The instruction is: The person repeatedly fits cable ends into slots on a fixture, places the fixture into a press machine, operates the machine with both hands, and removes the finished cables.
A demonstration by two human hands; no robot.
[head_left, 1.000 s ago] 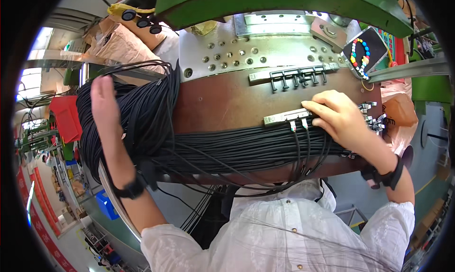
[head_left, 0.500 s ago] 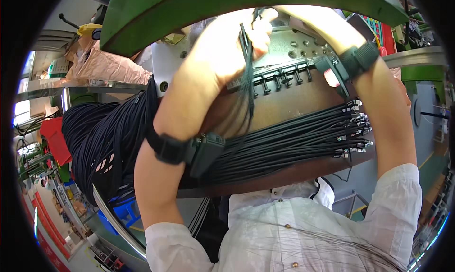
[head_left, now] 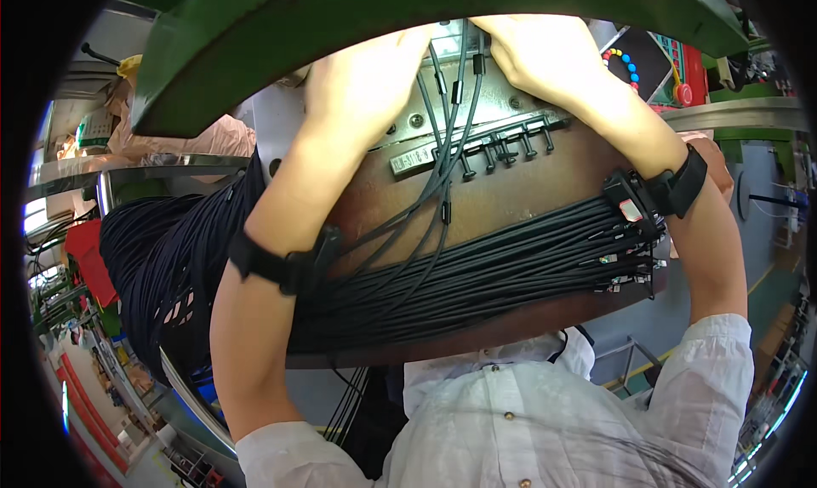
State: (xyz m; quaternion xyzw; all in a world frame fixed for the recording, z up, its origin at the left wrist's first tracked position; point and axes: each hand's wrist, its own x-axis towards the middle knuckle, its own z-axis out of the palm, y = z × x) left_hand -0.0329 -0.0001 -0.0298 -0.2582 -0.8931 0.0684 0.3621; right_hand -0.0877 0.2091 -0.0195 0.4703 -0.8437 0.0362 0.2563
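Both hands reach up under a curved green machine frame (head_left: 442, 33) and are bleached by bright light. My left hand (head_left: 366, 75) is over the left of a metal mould plate (head_left: 413, 122); my right hand (head_left: 540, 58) is over its right. Frame and glare hide most fingers, so their grip cannot be made out. Several thin black cables (head_left: 459, 118) with small black sleeves run up between the hands onto the plate. A bar with black T-shaped pins (head_left: 502, 152) lines the plate's near edge. Closer to me, a thick row of black cables (head_left: 477, 271) lies across the brown worktop (head_left: 511, 194).
Metal connector ends (head_left: 625, 271) stick out at the cable row's right end. A large hank of black cable (head_left: 170, 258) hangs over a metal rail at left. Beyond are brown paper wrapping (head_left: 204, 135), a red bin (head_left: 89, 254) and a beaded string (head_left: 625, 62).
The cables hung bunched and blurred beside my left hand; now they stretch between the hands onto the plate. My left hand has shifted left, away from the plate's middle. The view has shifted slightly.
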